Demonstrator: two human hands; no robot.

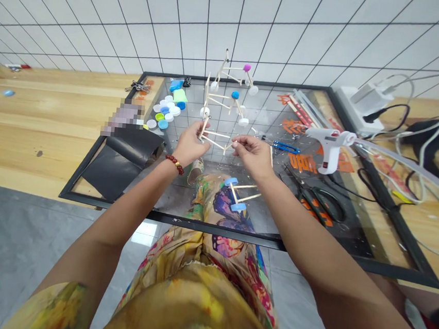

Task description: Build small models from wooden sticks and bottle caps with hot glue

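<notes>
My left hand [190, 143] grips the left end of a small craft-stick frame [214, 138] above the glass tabletop [208, 205]. My right hand [253, 155] pinches its fingertips at the frame's right end. Beyond my hands stand two stick models with white and blue round ends [225, 103], one topped by a purple ball [247, 68]. Nearer me lies a stick piece with blue bottle caps [238, 193]. A pile of plastic bottle caps [166, 110] lies left of my left hand.
A white hot glue gun [330, 149] lies to the right, its cable running back to a power strip [360, 108]. Black-handled scissors [317, 202] and blue-handled snips [285, 147] lie nearby. A black pouch [121, 160] sits at the left, beside a wooden tabletop [40, 126].
</notes>
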